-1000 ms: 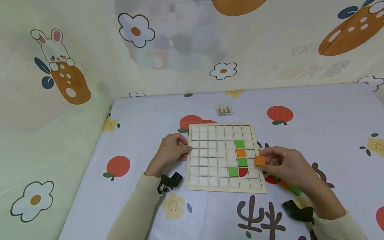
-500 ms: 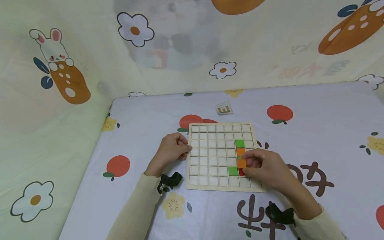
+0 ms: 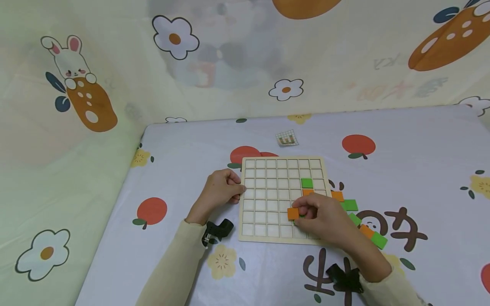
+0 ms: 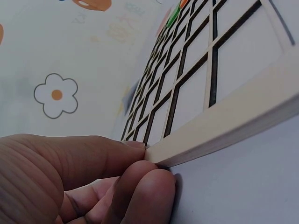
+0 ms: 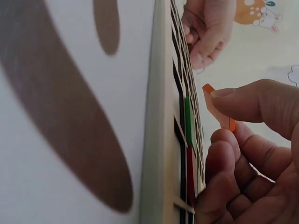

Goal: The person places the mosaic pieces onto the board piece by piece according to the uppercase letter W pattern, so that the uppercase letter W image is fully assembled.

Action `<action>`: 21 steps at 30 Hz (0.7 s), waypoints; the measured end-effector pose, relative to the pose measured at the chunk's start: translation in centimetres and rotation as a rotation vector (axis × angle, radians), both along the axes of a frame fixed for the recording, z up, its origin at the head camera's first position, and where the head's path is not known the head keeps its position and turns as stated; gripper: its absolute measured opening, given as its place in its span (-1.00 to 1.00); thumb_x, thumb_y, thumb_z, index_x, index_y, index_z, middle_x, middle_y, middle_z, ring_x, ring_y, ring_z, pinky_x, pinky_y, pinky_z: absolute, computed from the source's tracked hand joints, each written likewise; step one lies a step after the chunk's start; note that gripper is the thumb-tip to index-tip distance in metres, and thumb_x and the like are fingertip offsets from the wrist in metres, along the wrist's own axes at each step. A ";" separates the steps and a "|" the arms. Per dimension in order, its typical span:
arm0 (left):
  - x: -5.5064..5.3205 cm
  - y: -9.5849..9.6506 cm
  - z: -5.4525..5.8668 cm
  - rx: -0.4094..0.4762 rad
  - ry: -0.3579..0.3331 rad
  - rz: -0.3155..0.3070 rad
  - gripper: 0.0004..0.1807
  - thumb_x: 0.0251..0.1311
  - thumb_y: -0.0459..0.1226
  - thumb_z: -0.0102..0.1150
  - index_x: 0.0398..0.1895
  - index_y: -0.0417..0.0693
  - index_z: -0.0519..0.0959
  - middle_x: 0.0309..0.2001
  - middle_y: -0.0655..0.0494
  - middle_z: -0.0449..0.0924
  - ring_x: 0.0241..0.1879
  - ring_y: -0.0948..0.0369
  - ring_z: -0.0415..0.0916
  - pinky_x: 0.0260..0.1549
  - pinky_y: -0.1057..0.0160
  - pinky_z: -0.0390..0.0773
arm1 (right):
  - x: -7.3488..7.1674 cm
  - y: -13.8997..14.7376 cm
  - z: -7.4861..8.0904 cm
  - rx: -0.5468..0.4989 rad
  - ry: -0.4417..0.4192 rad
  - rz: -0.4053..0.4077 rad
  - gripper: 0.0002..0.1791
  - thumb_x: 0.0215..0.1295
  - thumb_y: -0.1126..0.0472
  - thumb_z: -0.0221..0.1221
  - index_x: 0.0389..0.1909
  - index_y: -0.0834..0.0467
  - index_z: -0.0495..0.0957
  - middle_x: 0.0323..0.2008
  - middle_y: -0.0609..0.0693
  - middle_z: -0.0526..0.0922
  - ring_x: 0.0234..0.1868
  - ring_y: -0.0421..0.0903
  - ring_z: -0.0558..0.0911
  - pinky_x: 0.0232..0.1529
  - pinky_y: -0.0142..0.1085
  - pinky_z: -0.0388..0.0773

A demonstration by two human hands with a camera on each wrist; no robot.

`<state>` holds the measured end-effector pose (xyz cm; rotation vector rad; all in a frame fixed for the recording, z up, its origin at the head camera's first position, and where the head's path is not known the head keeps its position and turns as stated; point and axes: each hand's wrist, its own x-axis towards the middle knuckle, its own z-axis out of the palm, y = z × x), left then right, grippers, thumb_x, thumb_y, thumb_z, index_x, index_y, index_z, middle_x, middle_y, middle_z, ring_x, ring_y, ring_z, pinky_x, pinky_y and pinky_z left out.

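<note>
- Grid board: pale wood — smooth and matt along its rim
- Orange tile: smooth, with a matt face
- Tablecloth: smooth, matt — cloth-like
- Card near the tablecloth's far edge: thin, paper-like
- Sleeves: matt cloth

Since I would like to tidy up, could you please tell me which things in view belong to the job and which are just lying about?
Job:
board, held by the left fingers
orange tile, pinched by the right fingers
placed tiles
loose tiles beside the board
card, probably: its printed grid resembles the board's

Background:
cloth
backdrop
wrist cameras, worn
</note>
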<state>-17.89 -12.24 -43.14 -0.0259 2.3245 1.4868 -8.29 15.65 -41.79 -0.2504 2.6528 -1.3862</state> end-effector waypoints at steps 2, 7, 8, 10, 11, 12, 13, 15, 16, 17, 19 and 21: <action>0.0 0.0 0.0 0.004 -0.004 0.001 -0.80 0.22 -0.39 0.43 -0.22 -0.24 0.56 -0.45 -0.03 0.64 -0.61 0.22 0.62 -0.52 0.29 0.73 | 0.0 -0.3 0.0 0.024 0.000 0.000 -0.74 0.10 0.37 0.46 -0.16 0.14 0.75 -0.39 -0.07 0.55 -0.39 -0.13 0.49 -0.45 -0.42 0.46; 0.0 0.0 -0.1 -0.001 0.001 0.000 -0.80 0.22 -0.39 0.43 -0.22 -0.24 0.57 -0.45 -0.03 0.64 -0.60 0.21 0.62 -0.52 0.28 0.74 | 0.0 -1.0 0.0 0.057 -0.007 0.005 -0.73 0.09 0.35 0.48 -0.15 0.14 0.75 -0.40 -0.06 0.55 -0.43 -0.12 0.46 -0.49 -0.39 0.41; 0.0 0.0 -0.1 -0.004 0.002 -0.001 -0.80 0.21 -0.39 0.43 -0.22 -0.24 0.57 -0.45 -0.03 0.64 -0.60 0.22 0.62 -0.52 0.28 0.74 | 0.1 -1.1 0.0 0.062 -0.005 0.006 -0.73 0.09 0.34 0.49 -0.15 0.14 0.75 -0.40 -0.06 0.55 -0.43 -0.12 0.45 -0.49 -0.39 0.41; -0.1 0.1 -0.1 -0.011 0.005 -0.003 -0.80 0.21 -0.39 0.44 -0.23 -0.23 0.57 -0.46 -0.03 0.63 -0.61 0.22 0.62 -0.52 0.28 0.73 | 0.1 -1.3 0.0 0.078 0.004 0.006 -0.73 0.08 0.35 0.48 -0.17 0.13 0.75 -0.40 -0.07 0.55 -0.44 -0.13 0.45 -0.48 -0.39 0.41; -0.1 0.1 -0.1 -0.014 0.004 -0.002 -0.80 0.21 -0.39 0.44 -0.24 -0.23 0.57 -0.46 -0.03 0.63 -0.61 0.22 0.61 -0.52 0.29 0.73 | 0.2 -1.4 0.0 0.085 0.007 0.006 -0.73 0.08 0.35 0.48 -0.17 0.13 0.75 -0.40 -0.07 0.54 -0.44 -0.13 0.44 -0.48 -0.39 0.41; -0.1 0.2 -0.1 -0.017 0.004 -0.003 -0.80 0.21 -0.38 0.44 -0.24 -0.23 0.56 -0.46 -0.02 0.63 -0.61 0.22 0.61 -0.52 0.29 0.73 | 0.2 -1.5 0.0 0.091 0.011 0.006 -0.74 0.08 0.35 0.48 -0.17 0.14 0.75 -0.41 -0.07 0.54 -0.44 -0.14 0.44 -0.48 -0.38 0.41; -0.1 0.2 -0.1 -0.018 0.002 -0.002 -0.80 0.21 -0.38 0.44 -0.24 -0.23 0.56 -0.46 -0.02 0.62 -0.61 0.22 0.61 -0.53 0.29 0.73 | 0.3 -1.6 0.0 0.097 0.014 0.006 -0.74 0.08 0.35 0.48 -0.17 0.13 0.75 -0.41 -0.07 0.54 -0.44 -0.14 0.44 -0.48 -0.38 0.41; 0.0 0.2 0.0 -0.019 -0.001 0.000 -0.80 0.22 -0.38 0.45 -0.24 -0.23 0.56 -0.46 -0.02 0.63 -0.61 0.22 0.61 -0.53 0.30 0.73 | 0.3 -1.8 0.0 0.111 0.012 0.004 -0.74 0.08 0.35 0.47 -0.17 0.13 0.76 -0.41 -0.08 0.53 -0.43 -0.14 0.44 -0.47 -0.39 0.41; 0.0 0.2 0.0 -0.019 -0.001 0.000 -0.80 0.22 -0.38 0.44 -0.24 -0.23 0.57 -0.46 -0.02 0.63 -0.61 0.22 0.61 -0.53 0.30 0.73 | 0.3 -1.8 0.0 0.115 0.009 0.005 -0.74 0.09 0.35 0.46 -0.17 0.13 0.76 -0.40 -0.08 0.53 -0.42 -0.14 0.44 -0.47 -0.39 0.41; 0.0 0.2 0.1 -0.018 -0.001 0.002 -0.80 0.22 -0.38 0.44 -0.24 -0.23 0.57 -0.46 -0.02 0.63 -0.61 0.22 0.61 -0.53 0.30 0.73 | 0.3 -1.9 0.0 0.119 0.006 0.006 -0.75 0.09 0.35 0.46 -0.17 0.13 0.76 -0.40 -0.08 0.53 -0.41 -0.14 0.44 -0.46 -0.39 0.41; 0.1 0.1 0.1 -0.014 -0.002 0.001 -0.81 0.22 -0.39 0.44 -0.24 -0.23 0.57 -0.46 -0.02 0.63 -0.61 0.22 0.61 -0.53 0.30 0.73 | 0.3 -2.1 0.0 0.125 0.005 0.009 -0.75 0.09 0.35 0.45 -0.17 0.12 0.76 -0.40 -0.08 0.53 -0.40 -0.13 0.44 -0.45 -0.39 0.41; 0.1 0.0 0.2 -0.013 -0.001 0.000 -0.81 0.23 -0.39 0.43 -0.24 -0.23 0.57 -0.45 -0.03 0.63 -0.60 0.22 0.61 -0.52 0.30 0.73 | 0.3 -2.2 0.0 0.138 0.005 0.011 -0.75 0.09 0.35 0.45 -0.18 0.12 0.76 -0.40 -0.08 0.52 -0.41 -0.13 0.43 -0.46 -0.39 0.40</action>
